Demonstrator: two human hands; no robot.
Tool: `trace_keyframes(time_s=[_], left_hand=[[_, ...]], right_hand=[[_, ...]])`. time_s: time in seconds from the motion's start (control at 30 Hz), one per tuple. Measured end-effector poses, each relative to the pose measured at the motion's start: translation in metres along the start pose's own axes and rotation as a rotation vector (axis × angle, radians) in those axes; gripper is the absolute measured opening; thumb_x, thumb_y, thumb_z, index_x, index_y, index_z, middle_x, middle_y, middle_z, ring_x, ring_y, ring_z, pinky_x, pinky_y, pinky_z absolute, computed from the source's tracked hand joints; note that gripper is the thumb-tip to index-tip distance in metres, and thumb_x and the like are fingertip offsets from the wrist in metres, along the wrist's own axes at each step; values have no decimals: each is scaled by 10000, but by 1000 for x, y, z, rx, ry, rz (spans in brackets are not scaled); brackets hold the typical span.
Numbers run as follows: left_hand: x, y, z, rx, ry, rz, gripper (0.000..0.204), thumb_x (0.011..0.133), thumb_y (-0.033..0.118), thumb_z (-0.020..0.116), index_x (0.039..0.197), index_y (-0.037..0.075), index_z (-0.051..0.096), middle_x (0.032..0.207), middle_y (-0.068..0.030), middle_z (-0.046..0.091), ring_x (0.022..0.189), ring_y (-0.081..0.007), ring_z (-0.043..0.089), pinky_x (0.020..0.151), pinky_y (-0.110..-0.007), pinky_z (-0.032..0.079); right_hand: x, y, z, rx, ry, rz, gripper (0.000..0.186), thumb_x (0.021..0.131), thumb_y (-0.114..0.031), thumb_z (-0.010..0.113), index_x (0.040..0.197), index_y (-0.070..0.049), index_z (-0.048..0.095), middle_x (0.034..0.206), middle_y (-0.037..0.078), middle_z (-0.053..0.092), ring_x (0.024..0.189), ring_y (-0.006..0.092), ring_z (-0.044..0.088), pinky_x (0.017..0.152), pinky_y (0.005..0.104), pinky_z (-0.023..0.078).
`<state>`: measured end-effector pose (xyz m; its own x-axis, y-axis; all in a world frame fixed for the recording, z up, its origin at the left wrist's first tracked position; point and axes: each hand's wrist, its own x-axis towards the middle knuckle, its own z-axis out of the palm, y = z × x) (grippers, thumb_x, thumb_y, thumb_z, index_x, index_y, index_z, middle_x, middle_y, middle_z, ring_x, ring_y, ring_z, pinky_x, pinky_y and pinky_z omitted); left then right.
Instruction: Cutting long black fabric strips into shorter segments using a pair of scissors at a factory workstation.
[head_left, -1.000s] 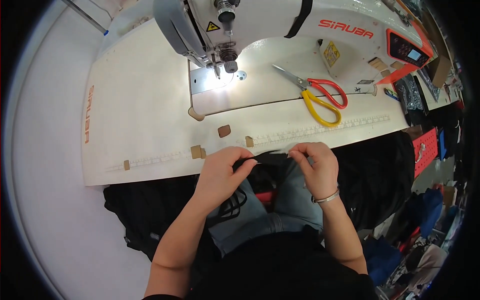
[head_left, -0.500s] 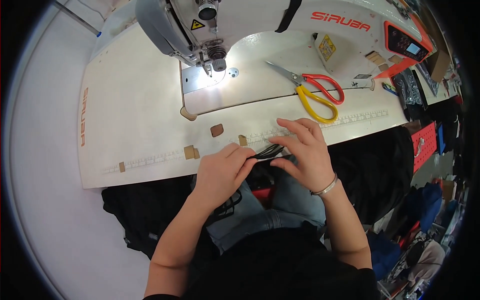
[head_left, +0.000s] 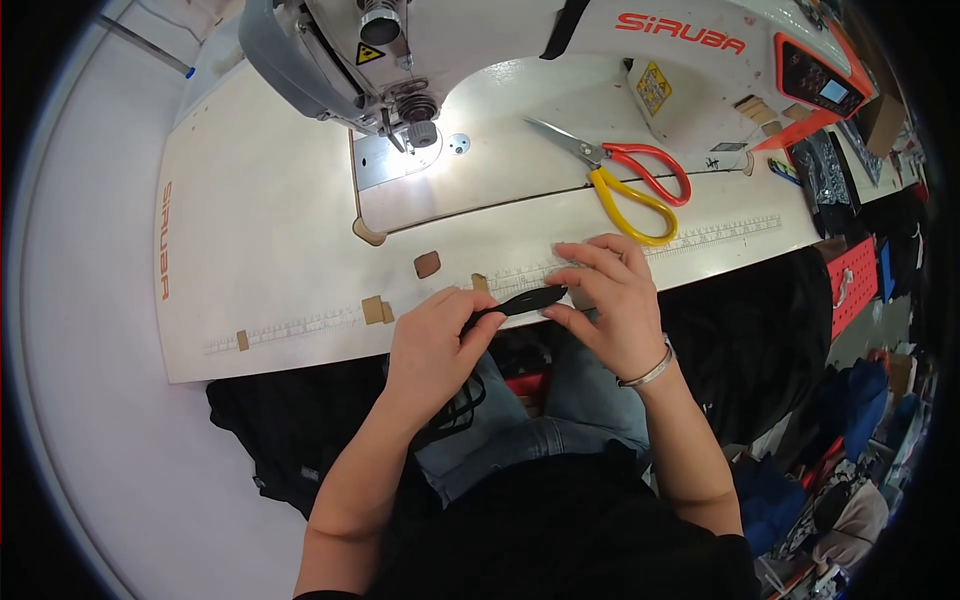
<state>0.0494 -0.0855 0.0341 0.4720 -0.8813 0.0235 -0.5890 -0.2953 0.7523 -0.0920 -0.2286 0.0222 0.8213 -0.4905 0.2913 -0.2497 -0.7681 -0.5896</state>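
Black strips (head_left: pixel 545 296) now gathered tighter (fanned before); left fingers (head_left: pixel 486 330) pinching, right fingers (head_left: pixel 588 257) parted.

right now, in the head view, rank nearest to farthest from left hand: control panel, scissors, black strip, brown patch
1. Black strip, held by the left hand
2. Brown patch, on the table beyond
3. Scissors, off to the right
4. Control panel, far upper right

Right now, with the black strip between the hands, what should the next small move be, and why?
I'd probably close the right hand's thumb and index finger on the right end of the black strip: that end lies by their tips, which look parted, while the left hand pinches the strip farther left.
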Motion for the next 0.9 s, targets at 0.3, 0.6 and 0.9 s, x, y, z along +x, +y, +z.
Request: trace_keyframes(time_s=[0.3,0.6,0.9], left_hand=[[-5,-3,-4,-70,13,37,108,732,70,634,818,26,584,728,-87,565,645,-228,548,583,-287,421],[-14,-4,-9,-223,5,-241,121,732,98,637,792,2,592,678,-81,587,592,-156,550,530,-248,409],[-40,-13,-5,-431,25,-489,98,763,72,618,766,-20,584,677,11,574,621,-32,491,576,-176,389]], right_hand=[[-4,-6,-11,198,-61,118,271,596,-93,735,843,-55,630,919,58,609,874,236,537,746,312,449],[0,-4,-26,-15,30,159,238,675,-77,668,901,-34,609,826,104,590,803,259,572,742,309,457],[44,43,-47,-799,-121,54,354,685,-52,583,1031,11,533,949,132,591,885,268,558,749,338,465]])
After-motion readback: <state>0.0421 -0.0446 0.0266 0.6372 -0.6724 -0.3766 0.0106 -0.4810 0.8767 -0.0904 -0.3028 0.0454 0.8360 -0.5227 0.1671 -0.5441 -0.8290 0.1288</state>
